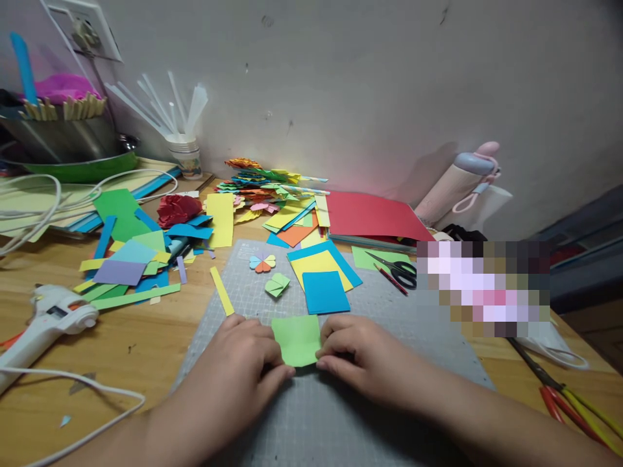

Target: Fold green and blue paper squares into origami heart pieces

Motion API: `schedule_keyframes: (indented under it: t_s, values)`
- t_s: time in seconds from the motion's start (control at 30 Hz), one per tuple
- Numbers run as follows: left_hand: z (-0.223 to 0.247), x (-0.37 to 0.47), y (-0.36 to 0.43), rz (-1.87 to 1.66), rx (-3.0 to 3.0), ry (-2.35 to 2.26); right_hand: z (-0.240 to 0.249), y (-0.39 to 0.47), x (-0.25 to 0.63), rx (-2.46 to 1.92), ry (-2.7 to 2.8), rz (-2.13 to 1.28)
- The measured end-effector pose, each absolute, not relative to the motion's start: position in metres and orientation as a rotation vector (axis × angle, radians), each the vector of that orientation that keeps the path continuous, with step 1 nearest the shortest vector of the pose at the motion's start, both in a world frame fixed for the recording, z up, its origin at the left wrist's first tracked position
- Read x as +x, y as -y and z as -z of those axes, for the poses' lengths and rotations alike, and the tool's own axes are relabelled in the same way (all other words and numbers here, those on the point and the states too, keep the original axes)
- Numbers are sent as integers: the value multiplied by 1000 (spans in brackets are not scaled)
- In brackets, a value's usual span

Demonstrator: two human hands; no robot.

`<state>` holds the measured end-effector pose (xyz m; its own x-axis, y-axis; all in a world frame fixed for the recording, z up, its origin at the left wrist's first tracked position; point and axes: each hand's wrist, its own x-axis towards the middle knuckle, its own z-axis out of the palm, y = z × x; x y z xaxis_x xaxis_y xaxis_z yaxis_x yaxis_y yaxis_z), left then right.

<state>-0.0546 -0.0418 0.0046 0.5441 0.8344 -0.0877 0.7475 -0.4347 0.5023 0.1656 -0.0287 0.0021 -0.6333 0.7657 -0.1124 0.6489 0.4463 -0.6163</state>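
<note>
A small sheet of light green paper [296, 338] is held just above the grey cutting mat, with fold creases showing on it. My left hand [248, 363] pinches its left edge near the lower corner. On the opposite side, my right hand [357, 357] grips the lower right corner between thumb and fingers. Beyond the paper lie a folded green paper piece [277, 285] and a multicoloured paper flower [262, 262]. A stack of blue paper squares [326, 292] rests on yellow and blue sheets just past my right hand. A yellow paper strip [222, 291] lies beyond my left hand.
Black-handled scissors [402, 269] and a pencil [392, 280] lie on the cutting mat [272, 428]. Red-and-yellow-handled scissors [567, 395] are at right. A glue gun [48, 324] with its cord and paper scraps [119, 272] occupy the left. A red sheet [374, 217] sits near the wall.
</note>
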Motion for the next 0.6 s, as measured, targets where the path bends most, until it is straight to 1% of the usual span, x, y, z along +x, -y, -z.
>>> schedule_keyframes:
  t_s: [0.1,0.3,0.6]
  values:
    - [-5,-55,40,-234,2248,-1327,-2,28,162,-1311,2467,-969]
    - [-2,-54,34,-216,2251,-1459,1,23,155,-1484,2406,-881]
    - [0,-51,34,-139,2350,-1515,6,23,153,-1487,2494,-758]
